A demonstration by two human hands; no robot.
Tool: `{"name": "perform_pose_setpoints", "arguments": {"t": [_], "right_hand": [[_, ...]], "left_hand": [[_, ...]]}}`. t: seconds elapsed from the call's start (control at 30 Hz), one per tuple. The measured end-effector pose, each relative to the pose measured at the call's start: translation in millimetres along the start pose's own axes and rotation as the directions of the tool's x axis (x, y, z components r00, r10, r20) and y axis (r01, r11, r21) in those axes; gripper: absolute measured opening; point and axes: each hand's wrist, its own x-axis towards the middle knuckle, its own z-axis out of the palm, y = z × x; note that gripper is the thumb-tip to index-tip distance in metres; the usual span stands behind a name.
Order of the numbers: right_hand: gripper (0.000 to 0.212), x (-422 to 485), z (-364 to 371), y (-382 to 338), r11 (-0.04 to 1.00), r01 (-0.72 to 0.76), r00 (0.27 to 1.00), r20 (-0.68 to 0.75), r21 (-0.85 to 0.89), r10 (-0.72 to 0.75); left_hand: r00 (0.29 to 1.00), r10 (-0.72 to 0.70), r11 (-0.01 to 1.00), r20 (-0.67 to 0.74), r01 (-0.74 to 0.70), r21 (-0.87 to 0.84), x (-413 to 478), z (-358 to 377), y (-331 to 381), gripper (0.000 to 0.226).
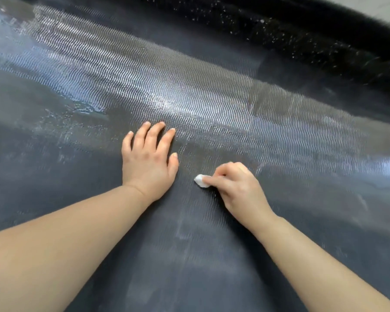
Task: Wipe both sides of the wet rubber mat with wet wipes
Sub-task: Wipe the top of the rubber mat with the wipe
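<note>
A dark rubber mat (212, 97) with a fine wavy ribbed pattern fills nearly the whole view. A bright wet sheen runs across it in a broad band from the upper left toward the right edge, and small pooled patches of water (92, 108) sit left of centre. The near part of the mat looks duller, with faint pale streaks.

The left hand (148, 161) lies palm down on the mat, its fingers straight and slightly spread, holding nothing. Just to its right, the right hand (233, 186) has its fingers curled around a small wad of white wipe (200, 180), pressing it against the mat; only a corner of the wipe sticks out past the fingertips, so how much is bunched inside the hand cannot be told.

Along the top right runs a black strip speckled with white flecks (302, 39), possibly the mat's far edge or a rug, and beyond it a sliver of pale floor (378, 7).
</note>
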Motion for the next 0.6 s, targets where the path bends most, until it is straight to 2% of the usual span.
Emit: {"name": "perform_pose_setpoints", "arguments": {"t": [0.07, 0.13, 0.23, 0.27, 0.33, 0.37, 0.47, 0.6], "right_hand": [[0.019, 32.7, -9.5, 21.7, 1.000, -0.010, 0.999, -0.038, -0.017, 0.009], [0.014, 74.3, -17.6, 47.8, 0.989, -0.135, 0.984, -0.123, -0.053, 0.127], [0.021, 130.5, -28.4, 91.0, 0.898, -0.441, 0.872, -0.242, -0.008, 0.426], [0.022, 141.3, -30.2, 101.8, 0.862, -0.506, 0.830, -0.265, 0.010, 0.490], [0.026, 145.0, -26.7, 102.7, 0.839, -0.544, 0.794, -0.318, 0.007, 0.518], [0.028, 137.1, -22.5, 95.0, 0.849, -0.526, 0.814, -0.313, -0.043, 0.489], [0.019, 88.0, -9.0, 47.1, 0.952, -0.288, 0.936, -0.244, -0.108, 0.255], [0.022, 41.6, -8.7, 22.7, 0.991, -0.126, 0.988, -0.097, -0.042, 0.121]], "left_hand": [[0.999, -0.002, 1.000, -0.054, 0.001, -0.015, 11.7, -3.5, 0.5, 0.054], [0.998, 0.005, 1.000, -0.066, -0.006, -0.016, 31.1, -6.0, 0.0, 0.054], [1.000, -0.005, 0.998, 0.011, 0.005, 0.056, 63.8, -1.2, -6.4, 0.054], [0.999, -0.009, 0.996, 0.039, 0.005, 0.092, 71.8, 2.5, -10.6, 0.057], [0.997, 0.002, 0.991, 0.073, -0.011, 0.133, 79.2, 9.6, -17.7, 0.062], [0.997, 0.013, 0.990, 0.070, -0.023, 0.140, 79.5, 12.0, -19.6, 0.062], [0.999, 0.024, 0.988, 0.046, -0.031, 0.152, 78.8, 13.0, -19.6, 0.068], [0.997, 0.035, 0.986, 0.066, -0.045, 0.158, 79.3, 9.0, -18.0, 0.072]]}}
